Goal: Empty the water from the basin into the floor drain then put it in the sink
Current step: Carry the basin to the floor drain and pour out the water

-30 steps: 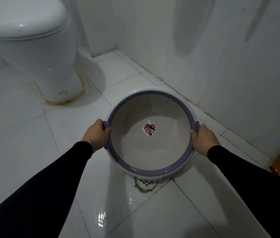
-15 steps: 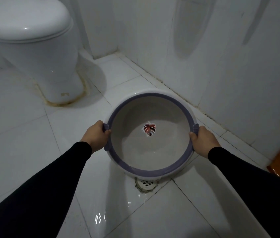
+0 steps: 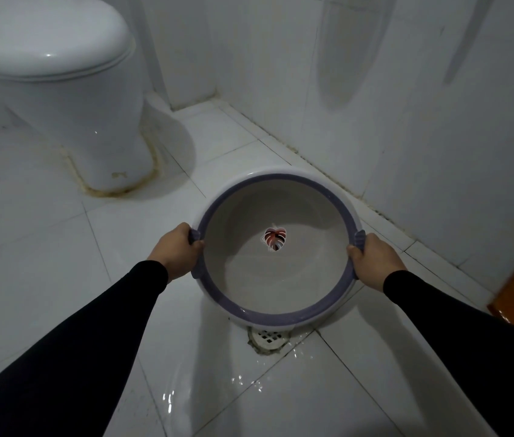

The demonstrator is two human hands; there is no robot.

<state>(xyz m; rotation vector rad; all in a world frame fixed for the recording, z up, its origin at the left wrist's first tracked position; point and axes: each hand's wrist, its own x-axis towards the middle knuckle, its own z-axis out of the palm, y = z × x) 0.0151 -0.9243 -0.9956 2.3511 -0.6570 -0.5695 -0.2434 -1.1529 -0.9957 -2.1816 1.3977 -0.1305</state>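
Both hands hold the basin tight by its rim. The left hand is wrapped around the little purple handle at 9 o'clock, and the right hand is wrapped around the one at 3 o'clock. The fingers are curled shut on the handles.

The basin is in the air, tipped so its near edge at 6 o'clock is lowest. That edge hangs right over the floor drain. A leaf picture shows clearly on the bottom, and I think only a thin bit of water is left by the low edge.

To do this well, keep the low edge over the drain and tip a bit more, slowly, so the last drops fall in the holes. The floor tiles at 6 o'clock look wet and shiny, so water could splash and feet could slip. The toilet sits far off at 10 o'clock. No sink shows here.
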